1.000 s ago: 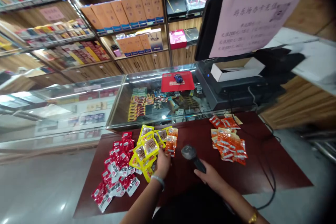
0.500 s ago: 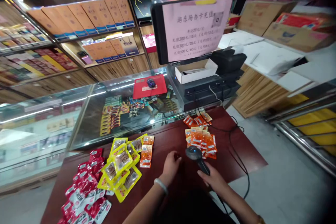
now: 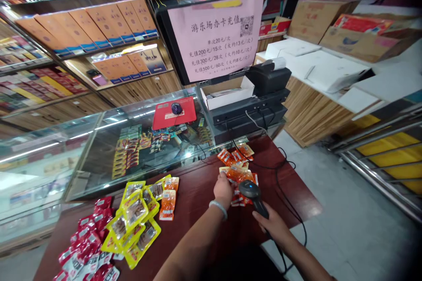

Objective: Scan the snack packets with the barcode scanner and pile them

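Note:
My right hand [image 3: 273,223] is wrapped round the handle of a black barcode scanner [image 3: 249,189], a small blue light on top of its head. The scanner's head is over the right edge of a pile of orange snack packets [image 3: 251,177]. At the pile's left side my left hand [image 3: 223,191], with a pale bangle at the wrist, has its fingers closed on the near end of an orange packet [image 3: 238,172]; the fingertips are partly hidden. Farther left lie two more orange packets [image 3: 168,204], a heap of yellow packets [image 3: 136,210] and a heap of red and white packets [image 3: 87,239].
Behind the dark red tabletop [image 3: 194,210] stands a glass display case [image 3: 105,153] with a red mouse pad [image 3: 187,116]. A monitor with a pink sign [image 3: 217,39] and a white box [image 3: 227,99] stand near it. A black cable [image 3: 290,199] loops down at the right.
My left hand has moved right from the bare tabletop to the orange pile and closed on a packet. The scanner has shifted slightly right relative to the pile. The view has turned a little.

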{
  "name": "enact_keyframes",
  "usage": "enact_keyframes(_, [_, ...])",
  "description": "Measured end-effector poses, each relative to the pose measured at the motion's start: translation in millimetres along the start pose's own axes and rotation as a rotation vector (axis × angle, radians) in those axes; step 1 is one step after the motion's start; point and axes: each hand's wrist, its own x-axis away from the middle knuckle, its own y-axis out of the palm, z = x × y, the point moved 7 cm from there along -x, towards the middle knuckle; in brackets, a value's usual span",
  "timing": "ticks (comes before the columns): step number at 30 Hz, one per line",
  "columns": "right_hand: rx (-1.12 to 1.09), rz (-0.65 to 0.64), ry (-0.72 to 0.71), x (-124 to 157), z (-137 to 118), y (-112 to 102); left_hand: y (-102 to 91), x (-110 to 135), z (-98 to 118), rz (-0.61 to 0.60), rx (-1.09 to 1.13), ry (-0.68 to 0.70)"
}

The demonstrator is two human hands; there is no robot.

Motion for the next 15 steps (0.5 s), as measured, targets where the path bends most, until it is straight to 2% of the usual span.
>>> enact_keyframes(4, [0.029, -0.025, -0.002, -0.5, -7.1, 10.3, -5.8, 9.6, -22.5, -0.019, 0.171, 0.028])
enact_keyframes(7, [0.064, -0.08, -0.001, -0.3, -15.4, 32.6, -13.6, 28.7, -57.5, 0.004, 0.377, 0.014])
enact_keyframes(11, [0.112, -0.171, -0.101, 3.2, -32.7, 80.6, -25.8, 67.0, -123.3, 0.028, 0.542, -0.064])
enact_keyframes(15, [0.183, -0.34, -0.182, 6.0, -36.9, 146.4, -43.8, 101.2, -186.4, 0.106, 0.556, -0.163])
